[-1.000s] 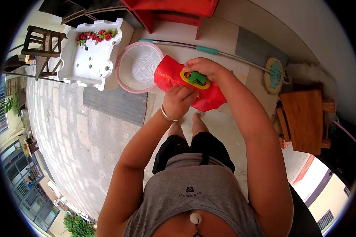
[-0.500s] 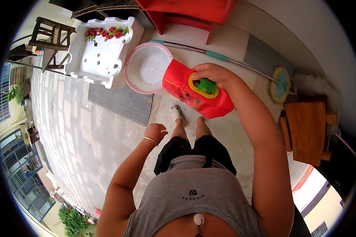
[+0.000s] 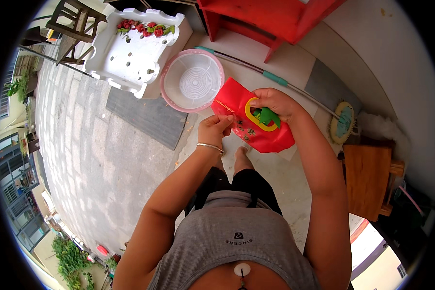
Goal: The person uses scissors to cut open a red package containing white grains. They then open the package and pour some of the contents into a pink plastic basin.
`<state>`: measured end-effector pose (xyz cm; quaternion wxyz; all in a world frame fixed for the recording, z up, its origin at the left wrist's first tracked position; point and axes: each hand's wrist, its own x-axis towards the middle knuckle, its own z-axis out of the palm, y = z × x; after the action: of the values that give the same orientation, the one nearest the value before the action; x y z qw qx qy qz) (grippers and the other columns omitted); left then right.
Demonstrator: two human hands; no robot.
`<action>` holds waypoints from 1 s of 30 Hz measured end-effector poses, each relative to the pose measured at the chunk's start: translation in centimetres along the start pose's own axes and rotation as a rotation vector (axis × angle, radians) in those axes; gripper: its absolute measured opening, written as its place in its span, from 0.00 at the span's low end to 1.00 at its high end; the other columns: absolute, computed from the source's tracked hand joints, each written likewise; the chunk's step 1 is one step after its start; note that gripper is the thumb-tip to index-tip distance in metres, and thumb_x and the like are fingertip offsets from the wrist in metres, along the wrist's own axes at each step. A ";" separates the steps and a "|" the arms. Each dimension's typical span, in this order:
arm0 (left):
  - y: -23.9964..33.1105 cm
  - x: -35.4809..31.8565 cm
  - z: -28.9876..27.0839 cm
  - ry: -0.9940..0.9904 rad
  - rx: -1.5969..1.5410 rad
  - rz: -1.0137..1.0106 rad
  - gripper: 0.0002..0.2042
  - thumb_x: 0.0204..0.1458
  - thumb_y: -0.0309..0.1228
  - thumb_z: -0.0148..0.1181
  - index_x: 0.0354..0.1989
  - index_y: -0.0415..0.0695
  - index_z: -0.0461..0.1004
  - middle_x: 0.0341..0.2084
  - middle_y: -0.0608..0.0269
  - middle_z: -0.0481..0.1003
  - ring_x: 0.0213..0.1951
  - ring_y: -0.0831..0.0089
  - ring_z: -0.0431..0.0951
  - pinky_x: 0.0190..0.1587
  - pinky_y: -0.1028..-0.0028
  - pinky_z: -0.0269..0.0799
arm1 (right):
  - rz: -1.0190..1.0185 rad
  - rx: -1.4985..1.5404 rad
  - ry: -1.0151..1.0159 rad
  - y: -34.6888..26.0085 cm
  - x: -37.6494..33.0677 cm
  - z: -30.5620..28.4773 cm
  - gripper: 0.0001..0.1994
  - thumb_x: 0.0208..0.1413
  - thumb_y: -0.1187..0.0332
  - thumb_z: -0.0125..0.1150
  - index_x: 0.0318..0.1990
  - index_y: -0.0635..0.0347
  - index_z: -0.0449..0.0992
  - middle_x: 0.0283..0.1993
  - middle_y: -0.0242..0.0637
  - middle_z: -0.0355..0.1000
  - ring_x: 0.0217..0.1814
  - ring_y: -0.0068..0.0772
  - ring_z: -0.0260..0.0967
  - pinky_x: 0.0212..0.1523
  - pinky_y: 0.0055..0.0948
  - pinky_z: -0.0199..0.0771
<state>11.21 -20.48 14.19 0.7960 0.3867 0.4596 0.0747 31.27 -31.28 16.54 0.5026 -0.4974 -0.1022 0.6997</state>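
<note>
My right hand (image 3: 274, 102) is closed round the yellow oval handle (image 3: 253, 117) of a red bag (image 3: 270, 142), with the thumb over its rim. The bag hangs tilted in front of me, with a dark leafy print on its side. Something bright green (image 3: 267, 116) shows in the handle opening; its kind cannot be made out. At the bag's left side, my left hand (image 3: 214, 129) pinches with thumb and forefinger close to a line of yellow stitching (image 3: 224, 107). Exactly what lies between those fingertips is too small to see.
Beyond the bag stands a pink-rimmed white plastic basket (image 3: 192, 80), beside a white foam box (image 3: 130, 53) holding red flowers. A mop (image 3: 304, 91) lies across the floor under a red stand (image 3: 256, 19). A wooden stool (image 3: 367, 181) is at the right, a wooden chair (image 3: 75, 24) far left.
My left hand has risen from beside my legs to the bag's left side and pinches there. The right hand keeps its hold on the handle; my view has shifted slightly.
</note>
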 end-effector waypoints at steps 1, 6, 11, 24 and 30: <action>0.0 0.0 -0.1 0.037 -0.059 0.023 0.07 0.50 0.28 0.66 0.30 0.36 0.78 0.22 0.63 0.76 0.19 0.78 0.69 0.24 0.79 0.65 | -0.005 0.000 0.002 0.2 0.1 -0.1 0.13 0.57 0.70 0.58 0.46 0.67 0.73 0.41 0.36 0.76 0.39 0.24 0.74 0.44 0.25 0.76; 1.7 0.4 0.9 0.069 0.022 0.010 0.07 0.51 0.28 0.65 0.30 0.36 0.77 0.21 0.63 0.76 0.19 0.78 0.69 0.24 0.78 0.66 | -0.031 -0.001 0.010 0.4 0.1 0.1 0.13 0.57 0.71 0.56 0.48 0.67 0.73 0.42 0.37 0.76 0.40 0.26 0.75 0.45 0.27 0.76; 1.1 1.4 0.8 0.018 -0.103 0.020 0.05 0.52 0.26 0.64 0.30 0.37 0.77 0.20 0.65 0.75 0.19 0.78 0.70 0.24 0.78 0.65 | -0.024 0.022 0.009 0.1 -0.2 0.6 0.16 0.57 0.72 0.54 0.53 0.67 0.71 0.45 0.38 0.76 0.42 0.26 0.75 0.47 0.27 0.76; 1.8 1.1 0.7 0.092 -0.060 0.111 0.04 0.52 0.25 0.62 0.31 0.37 0.75 0.21 0.64 0.75 0.20 0.78 0.70 0.25 0.78 0.66 | 0.021 -0.012 -0.149 -1.8 0.0 1.5 0.25 0.52 0.77 0.50 0.61 0.68 0.64 0.51 0.41 0.74 0.47 0.27 0.75 0.50 0.26 0.75; 1.0 1.2 -1.2 0.067 -0.106 0.155 0.02 0.51 0.22 0.58 0.27 0.38 0.72 0.22 0.64 0.73 0.19 0.78 0.68 0.24 0.77 0.65 | 0.029 0.028 -0.116 -1.4 0.0 1.5 0.26 0.49 0.78 0.49 0.60 0.68 0.64 0.49 0.42 0.74 0.45 0.27 0.76 0.48 0.27 0.76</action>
<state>11.21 -18.60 13.73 0.7914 0.3759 0.4498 0.1732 30.96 -30.06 18.14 0.4924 -0.4505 -0.1140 0.7359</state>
